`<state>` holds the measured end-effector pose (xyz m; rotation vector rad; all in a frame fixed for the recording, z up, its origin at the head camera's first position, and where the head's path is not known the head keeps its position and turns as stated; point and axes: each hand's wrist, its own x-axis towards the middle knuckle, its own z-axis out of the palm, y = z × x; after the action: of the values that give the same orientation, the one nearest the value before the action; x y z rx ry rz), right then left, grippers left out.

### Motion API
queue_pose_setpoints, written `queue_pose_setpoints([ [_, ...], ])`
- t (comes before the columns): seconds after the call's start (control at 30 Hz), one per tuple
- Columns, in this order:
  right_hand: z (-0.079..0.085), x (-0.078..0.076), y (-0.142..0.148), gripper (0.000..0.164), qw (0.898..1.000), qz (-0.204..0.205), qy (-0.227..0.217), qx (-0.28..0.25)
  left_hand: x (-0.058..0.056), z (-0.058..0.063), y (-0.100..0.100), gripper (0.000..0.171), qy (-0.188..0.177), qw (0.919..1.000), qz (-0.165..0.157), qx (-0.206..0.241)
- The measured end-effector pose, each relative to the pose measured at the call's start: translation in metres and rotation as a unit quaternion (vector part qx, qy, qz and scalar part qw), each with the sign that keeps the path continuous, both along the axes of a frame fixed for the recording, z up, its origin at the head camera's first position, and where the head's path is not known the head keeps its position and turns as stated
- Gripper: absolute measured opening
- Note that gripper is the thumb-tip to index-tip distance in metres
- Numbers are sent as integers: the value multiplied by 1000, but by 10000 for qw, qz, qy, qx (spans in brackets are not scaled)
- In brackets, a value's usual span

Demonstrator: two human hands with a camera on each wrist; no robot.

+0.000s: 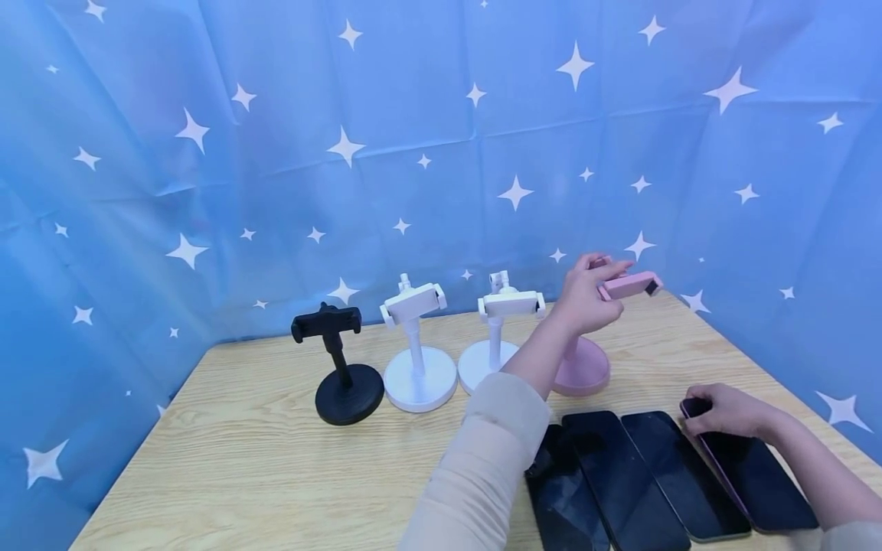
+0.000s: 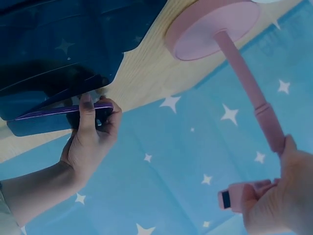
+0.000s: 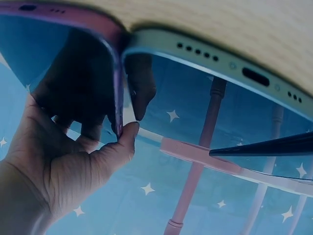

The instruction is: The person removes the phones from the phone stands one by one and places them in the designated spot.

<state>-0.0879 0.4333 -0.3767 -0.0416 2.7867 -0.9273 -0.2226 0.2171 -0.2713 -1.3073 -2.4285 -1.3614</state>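
On the right of the table stands a pink phone stand (image 1: 584, 369) with a round base. My left hand (image 1: 588, 295) grips its clamp (image 1: 630, 286) at the top of the stem, fingers curled round it. My right hand (image 1: 736, 411) pinches the far end of a dark phone (image 1: 765, 478) with a purple edge, the rightmost in a row. In the right wrist view the thumb lies along the edge of this phone (image 3: 73, 63). The left wrist view shows its far end tilted up from its neighbours.
Three more phones lie side by side to the left: one by my sleeve (image 1: 561, 490), a middle one (image 1: 623, 478) and another (image 1: 685, 474). A black stand (image 1: 349, 394) and two white stands (image 1: 420, 380) (image 1: 510, 304) line the table's back. A starry blue curtain (image 1: 413, 115) hangs behind.
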Motion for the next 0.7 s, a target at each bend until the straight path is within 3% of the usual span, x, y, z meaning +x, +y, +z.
queue_pose_setpoints([
  [0.2, 3, -5, -3, 18, 9998, -130, -157, 71, -5, -4, -1, 62, -236, 9990, -182, 330],
  [0.7, -3, -9, -3, 26, 9979, -426, -9, 482, -4, -10, -4, 63, -790, 9945, -353, 590],
])
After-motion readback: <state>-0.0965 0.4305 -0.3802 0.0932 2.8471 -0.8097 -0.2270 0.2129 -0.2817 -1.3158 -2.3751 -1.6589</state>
